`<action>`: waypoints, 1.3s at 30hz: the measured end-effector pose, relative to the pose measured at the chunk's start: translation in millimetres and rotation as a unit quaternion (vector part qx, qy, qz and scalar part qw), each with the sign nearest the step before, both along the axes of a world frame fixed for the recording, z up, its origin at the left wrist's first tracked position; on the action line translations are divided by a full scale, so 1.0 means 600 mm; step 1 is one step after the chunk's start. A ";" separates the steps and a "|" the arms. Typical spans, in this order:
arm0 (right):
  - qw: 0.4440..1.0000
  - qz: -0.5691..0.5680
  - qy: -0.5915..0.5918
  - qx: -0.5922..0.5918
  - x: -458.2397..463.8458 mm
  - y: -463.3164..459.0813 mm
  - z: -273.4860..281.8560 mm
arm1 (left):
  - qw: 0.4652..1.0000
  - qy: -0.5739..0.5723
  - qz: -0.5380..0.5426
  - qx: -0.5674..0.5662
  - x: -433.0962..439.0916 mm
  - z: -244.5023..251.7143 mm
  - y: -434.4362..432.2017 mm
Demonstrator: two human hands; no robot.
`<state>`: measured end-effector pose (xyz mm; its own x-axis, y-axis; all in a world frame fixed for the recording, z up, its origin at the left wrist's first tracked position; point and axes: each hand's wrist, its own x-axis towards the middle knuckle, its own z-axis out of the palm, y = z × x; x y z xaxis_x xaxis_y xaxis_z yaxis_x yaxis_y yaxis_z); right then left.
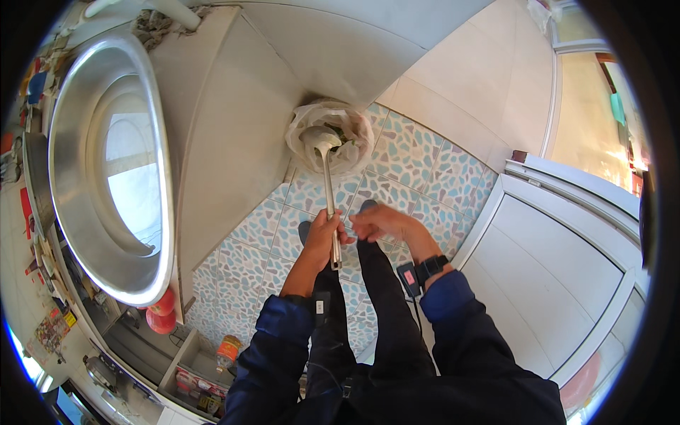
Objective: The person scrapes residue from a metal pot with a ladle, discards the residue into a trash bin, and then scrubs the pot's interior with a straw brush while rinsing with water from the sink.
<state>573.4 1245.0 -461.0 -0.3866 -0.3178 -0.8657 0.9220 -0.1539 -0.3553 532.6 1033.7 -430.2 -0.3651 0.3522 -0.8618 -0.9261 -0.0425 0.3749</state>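
My left hand (322,236) grips the lower handle of a long metal ladle (328,183). The ladle's bowl, coated with something whitish, is over a bin lined with a translucent plastic bag (357,159). Dark and green scraps show inside the bag, partly hidden by the bowl. Just right of the handle is my right hand (383,222), somewhat blurred. Its fingers are loosely bent and apart from the ladle, with nothing visible in them.
A large metal basin (79,175) stands on the counter to the left, red round objects (161,319) beside it. Below lies an open drawer (183,353), near an orange-labelled bottle (227,350). At the right is a white panelled door (547,276). Patterned tile floor (255,260) lies underfoot.
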 end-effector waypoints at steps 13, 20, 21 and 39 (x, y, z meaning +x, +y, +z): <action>0.814 0.038 0.357 0.457 -0.192 0.004 -0.074 | 0.996 -0.054 0.024 0.062 0.002 0.042 -0.051; 0.806 0.068 0.344 0.477 -0.200 -0.015 -0.070 | 0.993 -0.065 0.039 0.087 0.001 0.040 -0.057; 0.801 0.060 0.360 0.475 -0.200 -0.016 -0.069 | 0.993 -0.066 0.041 0.089 0.000 0.040 -0.058; 0.902 -0.005 0.306 0.305 -0.187 0.001 -0.080 | 0.999 0.017 -0.010 -0.048 0.004 0.022 -0.064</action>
